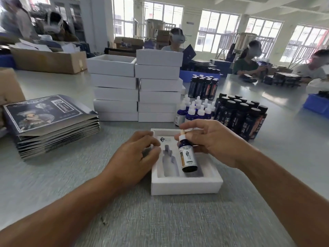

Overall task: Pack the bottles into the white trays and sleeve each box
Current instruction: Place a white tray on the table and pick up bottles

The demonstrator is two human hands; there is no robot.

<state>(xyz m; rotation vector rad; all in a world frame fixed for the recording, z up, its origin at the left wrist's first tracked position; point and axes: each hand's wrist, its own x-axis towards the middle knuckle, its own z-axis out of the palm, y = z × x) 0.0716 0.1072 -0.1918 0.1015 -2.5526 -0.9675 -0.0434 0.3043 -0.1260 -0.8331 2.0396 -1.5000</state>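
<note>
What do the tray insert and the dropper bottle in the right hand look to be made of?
Tray insert: likely white foam, matte, with thick soft-edged walls and moulded recesses. Dropper bottle: dark blue, glossy, glass or plastic, I cannot tell; printed label, white collar, pale bulb.

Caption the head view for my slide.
Right hand lowers a dropper bottle into the white tray; left hand steadies its edge.

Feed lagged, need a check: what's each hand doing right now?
Left hand: holds nothing, fingers loosely curled, resting on the tray's left edge.
Right hand: pinching a dropper bottle over the tray.
</note>
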